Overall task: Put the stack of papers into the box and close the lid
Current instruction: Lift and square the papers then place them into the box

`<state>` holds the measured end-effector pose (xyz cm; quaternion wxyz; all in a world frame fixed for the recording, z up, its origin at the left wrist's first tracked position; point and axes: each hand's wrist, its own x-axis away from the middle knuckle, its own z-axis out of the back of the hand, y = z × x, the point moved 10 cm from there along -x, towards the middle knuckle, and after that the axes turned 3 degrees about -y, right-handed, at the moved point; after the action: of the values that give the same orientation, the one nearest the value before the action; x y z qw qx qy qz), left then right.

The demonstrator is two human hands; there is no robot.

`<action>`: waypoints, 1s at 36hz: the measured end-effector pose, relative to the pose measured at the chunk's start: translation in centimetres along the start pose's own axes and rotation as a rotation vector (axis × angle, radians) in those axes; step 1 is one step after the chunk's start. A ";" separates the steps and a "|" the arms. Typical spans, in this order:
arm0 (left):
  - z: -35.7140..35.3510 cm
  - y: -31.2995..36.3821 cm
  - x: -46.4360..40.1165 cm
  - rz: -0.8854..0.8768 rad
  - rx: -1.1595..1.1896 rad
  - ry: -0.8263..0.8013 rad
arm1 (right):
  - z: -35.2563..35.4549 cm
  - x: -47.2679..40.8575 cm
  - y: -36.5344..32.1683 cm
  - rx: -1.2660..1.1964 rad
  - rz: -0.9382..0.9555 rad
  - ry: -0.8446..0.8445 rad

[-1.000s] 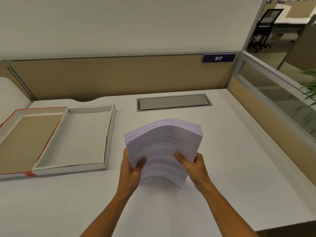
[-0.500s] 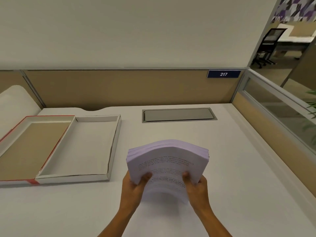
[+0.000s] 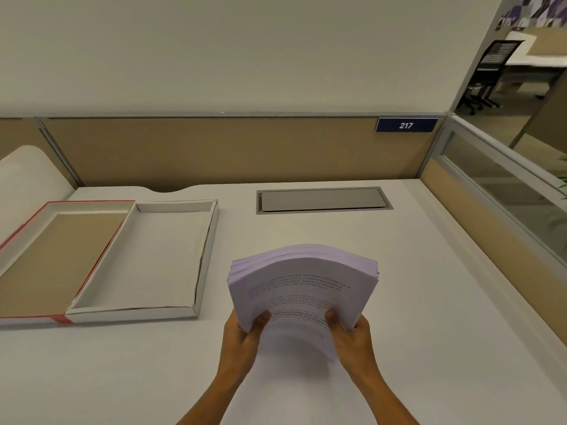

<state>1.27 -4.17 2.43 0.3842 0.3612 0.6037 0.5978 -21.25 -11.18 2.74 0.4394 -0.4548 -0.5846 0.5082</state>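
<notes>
A thick stack of printed papers [image 3: 302, 280] is held above the white desk, bowed upward in the middle. My left hand [image 3: 242, 335] grips its near left corner and my right hand [image 3: 352, 335] grips its near right corner, thumbs on top. To the left lies the open white box [image 3: 207, 256], shallow and empty. Its red-edged lid [image 3: 18, 237] lies flat beside it, hinged at the box's left side, brown inside facing up.
A grey cable hatch [image 3: 322, 200] is set into the desk behind the papers. Tan partitions [image 3: 214, 148] run along the back and right, with a glass panel [image 3: 506, 191] on the right. A "217" sign [image 3: 405, 125] hangs at the back corner.
The stack has stayed in both hands, lifted off the desk and held a little nearer to me. The view has tilted upward, showing more of the wall.
</notes>
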 end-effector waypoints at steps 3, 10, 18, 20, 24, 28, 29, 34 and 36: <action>0.0 0.1 -0.1 -0.011 -0.001 0.018 | 0.0 0.0 -0.3 0.010 -0.001 0.007; 0.1 0.8 -0.6 -0.067 -0.014 -0.012 | 0.7 0.1 0.3 0.003 0.009 0.040; 0.1 -3.3 0.3 0.033 -0.163 -0.086 | 0.1 0.5 2.4 0.086 -0.035 -0.019; 0.2 -3.3 0.2 0.029 -0.180 -0.098 | 0.2 0.7 2.3 0.100 -0.028 -0.038; 0.3 -3.3 -0.1 0.025 -0.189 -0.079 | 0.7 1.0 2.2 0.145 0.013 0.011; 0.5 -2.5 -1.0 0.003 -0.197 -0.069 | 1.3 0.6 1.0 0.152 0.044 0.162; 0.6 -2.2 -1.2 -0.001 -0.200 -0.073 | 1.1 0.4 0.6 0.158 0.041 0.179; 2.2 -1.0 -2.8 0.040 -0.244 -0.074 | -0.4 -1.3 -1.1 0.252 0.004 0.157; 3.4 -0.5 -3.6 0.066 -0.285 -0.070 | -1.3 -2.2 -1.5 0.301 -0.021 0.123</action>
<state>5.91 -5.95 2.12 0.4326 0.3433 0.4867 0.6769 -19.65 -13.15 4.28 0.5429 -0.4078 -0.4786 0.5567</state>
